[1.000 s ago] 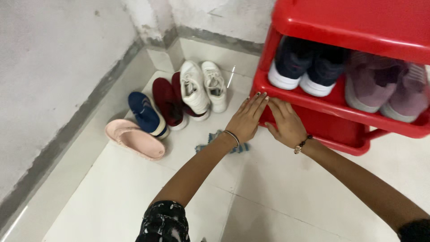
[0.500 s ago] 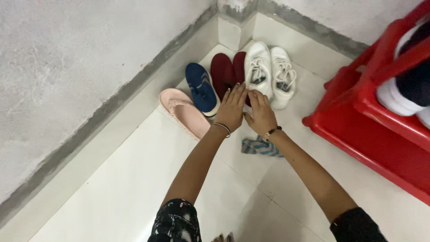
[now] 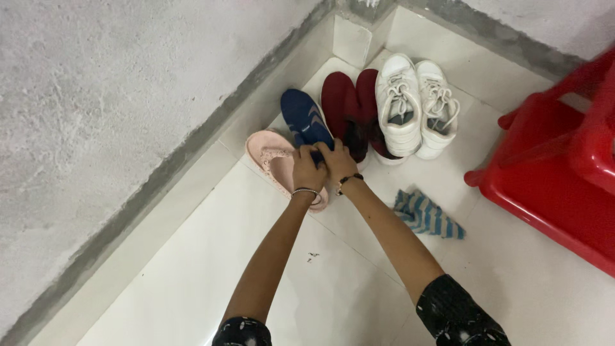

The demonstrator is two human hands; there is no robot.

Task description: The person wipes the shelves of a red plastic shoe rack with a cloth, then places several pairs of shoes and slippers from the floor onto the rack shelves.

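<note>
My left hand (image 3: 307, 169) and my right hand (image 3: 337, 160) meet at the heel of a blue shoe (image 3: 304, 120) on the white tiled floor, fingers curled around its back end. A pink slipper (image 3: 272, 156) lies just left of the blue shoe, partly under my left hand. A pair of maroon shoes (image 3: 349, 107) stands right of the blue one. A pair of white lace-up sneakers (image 3: 416, 106) stands beyond them, toes toward me. All the footwear sits in the corner where two grey walls meet.
A red plastic shoe rack (image 3: 564, 173) stands at the right edge. A blue-and-white striped cloth (image 3: 426, 214) lies on the floor between my right arm and the rack. Grey plaster walls with a tiled skirting close off the left and the back.
My hands left the red rack, passed over the maroon shoes, and now close on the blue shoe's heel. The view has swung left, so the rack sits at the right edge.
</note>
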